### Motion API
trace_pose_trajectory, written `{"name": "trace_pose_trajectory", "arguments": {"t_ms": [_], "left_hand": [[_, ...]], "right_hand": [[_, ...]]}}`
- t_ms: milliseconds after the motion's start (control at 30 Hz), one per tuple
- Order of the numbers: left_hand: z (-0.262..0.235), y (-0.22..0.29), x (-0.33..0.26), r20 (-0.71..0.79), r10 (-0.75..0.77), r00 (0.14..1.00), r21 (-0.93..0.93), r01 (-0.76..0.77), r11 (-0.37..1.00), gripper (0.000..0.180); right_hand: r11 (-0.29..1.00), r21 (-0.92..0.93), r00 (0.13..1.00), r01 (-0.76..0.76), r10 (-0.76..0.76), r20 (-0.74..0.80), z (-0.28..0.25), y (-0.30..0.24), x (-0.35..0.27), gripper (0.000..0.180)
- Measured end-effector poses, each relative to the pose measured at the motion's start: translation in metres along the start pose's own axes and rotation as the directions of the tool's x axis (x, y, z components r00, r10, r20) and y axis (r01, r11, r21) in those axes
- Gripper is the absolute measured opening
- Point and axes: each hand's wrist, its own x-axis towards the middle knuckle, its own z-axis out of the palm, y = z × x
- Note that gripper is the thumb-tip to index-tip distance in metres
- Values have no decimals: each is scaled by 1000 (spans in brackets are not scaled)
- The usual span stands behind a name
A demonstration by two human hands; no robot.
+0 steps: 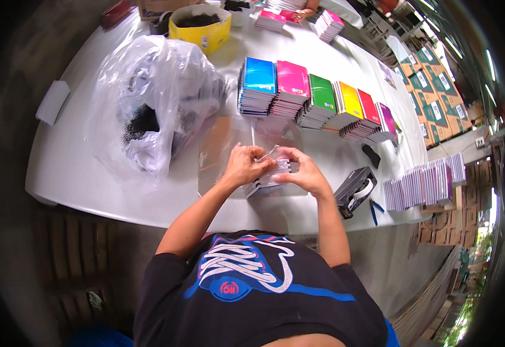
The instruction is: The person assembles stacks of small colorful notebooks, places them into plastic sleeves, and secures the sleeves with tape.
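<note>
Between my hands, near the front of the white table, a small stack of notebooks [261, 185] stands partly inside a clear plastic bag [274, 151]. My left hand [244, 166] is closed, pinching the bag's plastic over the top of the stack. Thumb and fingers of my right hand [307, 173] are curled round the stack's right side. The fingers and glare partly hide the notebooks, so their covers do not show. Just beyond stand rows of spiral notebooks with blue [260, 72], pink [292, 78], green [322, 92], yellow [351, 104], red [368, 108] and purple [386, 118] covers.
A large clear bag [171, 87] of crumpled plastic lies left. Right of my hands sit a black tape dispenser [353, 194], blue-handled pliers [375, 213] and more stacked notebooks [423, 184]. A yellow container [210, 36] stands behind; another person's hand [305, 13] shows at the far edge.
</note>
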Motion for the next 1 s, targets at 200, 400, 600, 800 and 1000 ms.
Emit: {"name": "trace_pose_trajectory", "arguments": {"t_ms": [200,400,600,800,1000], "left_hand": [[17,-7,-5,-228,89,969,-368,-171,914,10],[7,7,-11,-254,372,893,130,-350,928,18],[-8,30,-36,-54,418,907,357,-373,856,56],[6,-3,-49,-12,586,810,515,-497,698,40],[20,-15,-57,-115,701,704,550,-542,635,35]], "right_hand": [[964,193,982,-182,188,-13,1,11,13,18],[944,-324,965,70,-146,-218,13,-4,-6,10],[782,-620,891,68,-327,-315,26,-12,-20,3],[616,-784,978,71,-198,-67,37,-55,-61,12],[780,-313,489,-542,-10,-872,-13,12,-133,28]]}}
